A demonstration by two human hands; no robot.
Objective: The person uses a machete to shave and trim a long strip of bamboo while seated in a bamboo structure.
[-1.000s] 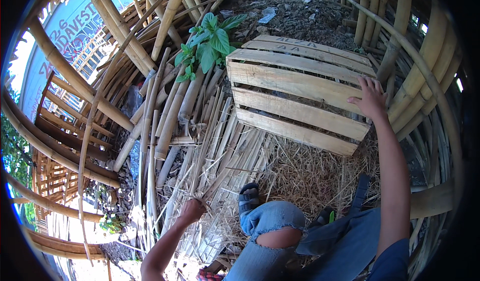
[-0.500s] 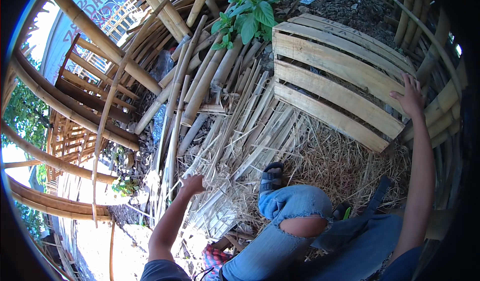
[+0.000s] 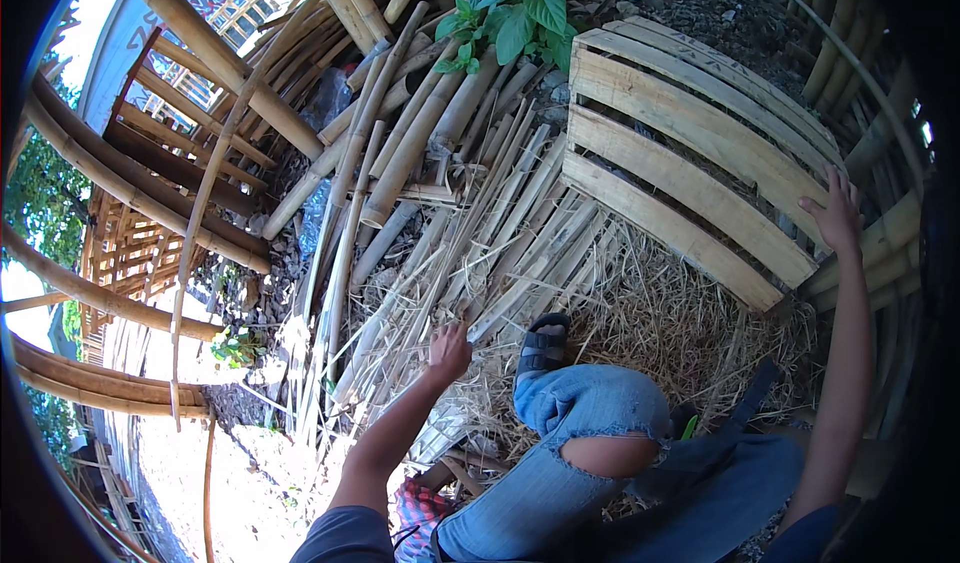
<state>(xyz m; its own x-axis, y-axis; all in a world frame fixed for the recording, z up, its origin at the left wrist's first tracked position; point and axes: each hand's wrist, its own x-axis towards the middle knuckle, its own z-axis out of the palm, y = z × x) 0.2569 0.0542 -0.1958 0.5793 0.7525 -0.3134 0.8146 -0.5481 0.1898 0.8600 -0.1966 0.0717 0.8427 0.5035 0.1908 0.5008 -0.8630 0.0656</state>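
My left hand [image 3: 450, 352] is closed, low over the loose split bamboo strips [image 3: 500, 233] and dry straw in front of me. What its fingers hold, if anything, is too small to make out. On the right end of a slatted wooden crate [image 3: 690, 168] rests my right hand [image 3: 836, 213], thumb and fingers spread apart. The crate is pale wood with gaps between its boards, and it sits tilted at the edge of the straw [image 3: 690, 273].
A leafy green plant [image 3: 525, 13] grows behind the strips. Thick bamboo poles [image 3: 215, 58] frame the left side, and more bamboo [image 3: 870, 253] stands at the right. My sandalled foot [image 3: 543, 348] is on the straw. A red checked cloth [image 3: 420, 511] lies near my leg.
My left hand has moved right, toward my foot, and its fingers have closed. My right hand stays at the crate's right end. The whole view has shifted slightly.
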